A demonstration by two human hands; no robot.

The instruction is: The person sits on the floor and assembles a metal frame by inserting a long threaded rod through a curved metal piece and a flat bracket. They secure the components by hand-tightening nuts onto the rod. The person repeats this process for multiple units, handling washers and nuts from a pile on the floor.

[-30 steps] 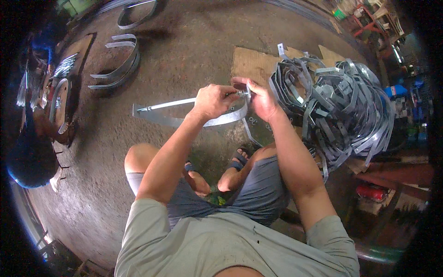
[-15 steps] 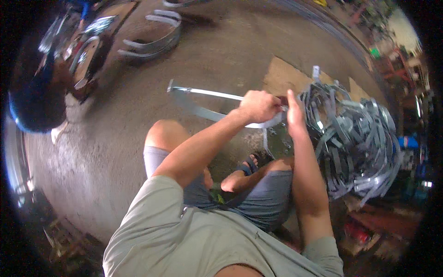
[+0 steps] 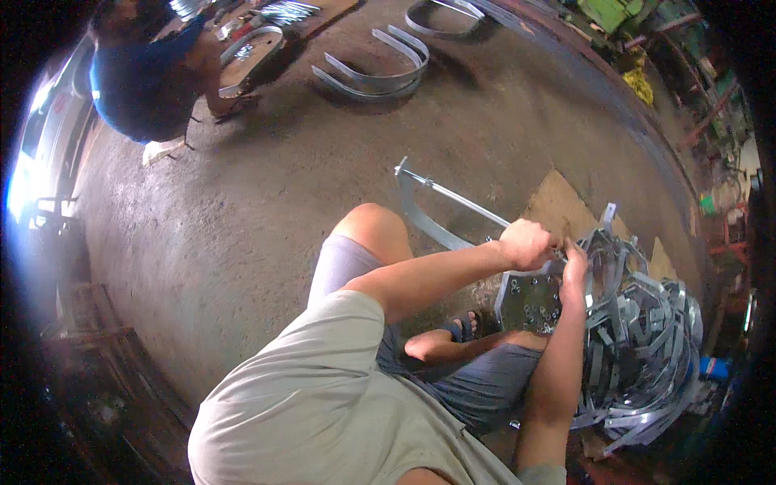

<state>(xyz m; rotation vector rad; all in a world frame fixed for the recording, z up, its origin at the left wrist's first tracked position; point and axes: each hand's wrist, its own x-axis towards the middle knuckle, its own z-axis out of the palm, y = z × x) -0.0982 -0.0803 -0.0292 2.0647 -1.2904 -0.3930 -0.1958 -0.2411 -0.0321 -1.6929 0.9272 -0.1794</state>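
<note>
From the left hand (image 3: 529,244) curled around it, the rod (image 3: 473,206) slants forward-left; right hand (image 3: 575,265): hold unclear.

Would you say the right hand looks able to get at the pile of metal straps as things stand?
Probably yes: the right hand is close to the pile of metal straps, with nothing apparent between, though it seems busy beside the left hand.

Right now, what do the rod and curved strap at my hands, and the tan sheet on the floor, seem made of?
Rod: bright metal, probably plated steel, from its sharp shine. Curved strap: duller grey metal, perhaps galvanised, from its soft sheen. Tan sheet: probably cardboard, from its matte surface.
</note>
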